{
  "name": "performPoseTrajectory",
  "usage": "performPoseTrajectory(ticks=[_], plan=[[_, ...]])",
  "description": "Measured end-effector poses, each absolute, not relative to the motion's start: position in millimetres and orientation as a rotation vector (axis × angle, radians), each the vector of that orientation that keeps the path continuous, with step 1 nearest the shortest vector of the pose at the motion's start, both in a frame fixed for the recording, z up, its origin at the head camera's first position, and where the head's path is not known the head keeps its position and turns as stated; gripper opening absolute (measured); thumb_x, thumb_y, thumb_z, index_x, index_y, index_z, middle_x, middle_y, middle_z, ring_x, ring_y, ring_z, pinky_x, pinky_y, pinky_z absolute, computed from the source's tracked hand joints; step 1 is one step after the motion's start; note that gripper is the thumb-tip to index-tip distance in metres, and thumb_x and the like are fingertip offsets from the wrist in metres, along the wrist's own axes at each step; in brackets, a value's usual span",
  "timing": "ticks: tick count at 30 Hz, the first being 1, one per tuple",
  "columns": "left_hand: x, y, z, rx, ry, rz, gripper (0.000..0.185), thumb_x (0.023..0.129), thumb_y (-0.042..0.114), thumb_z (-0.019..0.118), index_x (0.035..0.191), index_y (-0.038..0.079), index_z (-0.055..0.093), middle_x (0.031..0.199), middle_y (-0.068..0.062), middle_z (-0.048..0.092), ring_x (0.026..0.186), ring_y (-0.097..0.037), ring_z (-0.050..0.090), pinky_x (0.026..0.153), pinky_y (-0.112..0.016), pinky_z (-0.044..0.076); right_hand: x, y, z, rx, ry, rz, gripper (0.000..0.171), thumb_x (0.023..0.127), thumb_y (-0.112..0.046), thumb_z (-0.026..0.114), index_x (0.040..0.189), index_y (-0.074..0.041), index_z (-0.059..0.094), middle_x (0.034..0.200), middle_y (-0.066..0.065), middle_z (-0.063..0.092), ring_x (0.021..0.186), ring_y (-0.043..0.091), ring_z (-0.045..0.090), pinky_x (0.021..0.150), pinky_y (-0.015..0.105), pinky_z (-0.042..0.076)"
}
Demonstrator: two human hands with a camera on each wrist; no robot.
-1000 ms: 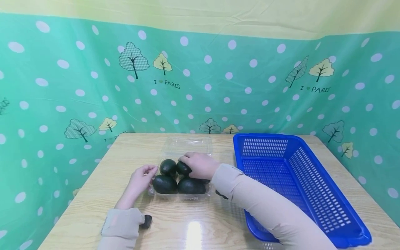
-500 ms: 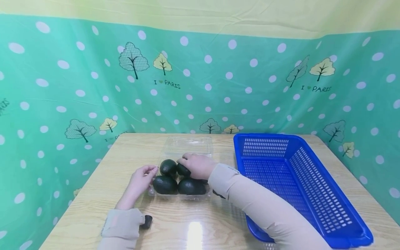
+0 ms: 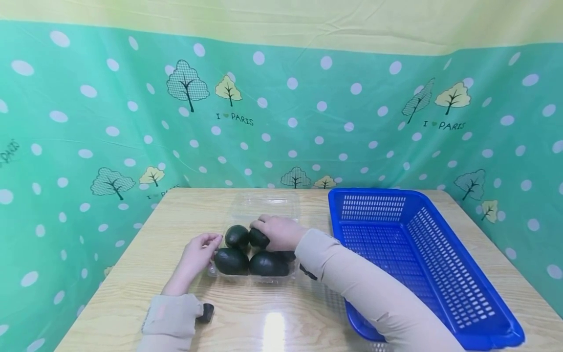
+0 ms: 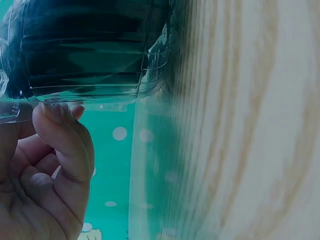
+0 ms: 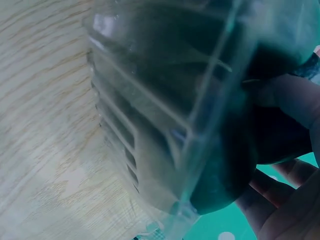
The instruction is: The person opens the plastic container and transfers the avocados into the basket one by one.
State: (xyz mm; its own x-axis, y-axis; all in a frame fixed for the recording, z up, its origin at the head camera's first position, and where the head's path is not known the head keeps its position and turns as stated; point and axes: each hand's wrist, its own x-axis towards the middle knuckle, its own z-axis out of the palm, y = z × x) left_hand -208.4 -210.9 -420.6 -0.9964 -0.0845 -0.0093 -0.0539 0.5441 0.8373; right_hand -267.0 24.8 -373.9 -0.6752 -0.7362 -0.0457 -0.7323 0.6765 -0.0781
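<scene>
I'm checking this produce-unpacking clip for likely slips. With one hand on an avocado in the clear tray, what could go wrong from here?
1. The right hand grips the far-right avocado, packed against its neighbours; lifting it may drag the light clear tray along, though the left hand touches its edge.
2. The open lid behind the hand could snag the fingers.
3. The blue basket sits close by; its rim might knock the fruit.

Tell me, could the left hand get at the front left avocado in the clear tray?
Probably yes: the left hand rests at the tray's left edge beside that avocado, and the lid is folded back.
</scene>
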Motion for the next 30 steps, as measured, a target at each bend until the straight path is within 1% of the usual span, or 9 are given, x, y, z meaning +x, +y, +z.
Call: performPoseTrajectory(ticks=[4,10,17,24,30], plan=[[-208.4,-210.5,-421.0,0.116,-2.731,-1.473,0.038,0.103,0.025,0.053,0.124,-0.007,0.060,0.098,-0.018,0.064,0.071,-0.012,0.057,0.056,-0.024,0.052,-265.9,26.7,-370.1,-1.183,2.797,-0.152,0.066,0.082,-0.022,0.080,0.140,-0.019,0.050,0.127,0.005,0.058,0.107,0.020,0.064,0.092,0.035,0.056],[-209.4,-210.2,-422.6,0.119,-2.731,-1.479,0.036,0.103,0.023,0.053,0.123,-0.006,0.060,0.097,-0.016,0.063,0.071,-0.012,0.057,0.056,-0.025,0.054,-263.9,28.3,-365.5,-1.064,2.769,-0.380,0.070,0.080,-0.024,0.081,0.141,-0.019,0.047,0.127,0.004,0.055,0.108,0.021,0.062,0.090,0.036,0.055],[-210.3,-211.0,-422.0,0.130,-2.722,-1.512,0.036,0.104,0.022,0.051,0.123,-0.007,0.059,0.095,-0.014,0.062,0.070,-0.013,0.056,0.052,-0.026,0.055,-261.7,32.2,-363.0,-1.022,2.782,-0.519,0.073,0.079,-0.029,0.082,0.143,-0.025,0.047,0.128,0.004,0.054,0.107,0.021,0.061,0.086,0.036,0.056],[-210.2,-212.2,-422.6,0.123,-2.725,-1.529,0.036,0.104,0.021,0.051,0.125,-0.008,0.057,0.096,-0.015,0.060,0.068,-0.014,0.056,0.050,-0.027,0.055,-257.7,37.0,-358.5,-1.008,2.769,-0.634,0.072,0.079,-0.025,0.082,0.142,-0.025,0.048,0.127,0.003,0.052,0.110,0.023,0.061,0.089,0.040,0.055],[-210.0,-212.0,-424.0,0.115,-2.719,-1.527,0.036,0.103,0.020,0.051,0.125,-0.008,0.057,0.098,-0.017,0.061,0.066,-0.014,0.056,0.050,-0.028,0.055,-250.9,43.4,-351.9,-0.969,2.753,-0.713,0.073,0.078,-0.022,0.080,0.142,-0.023,0.047,0.130,0.003,0.054,0.110,0.021,0.060,0.091,0.041,0.054]])
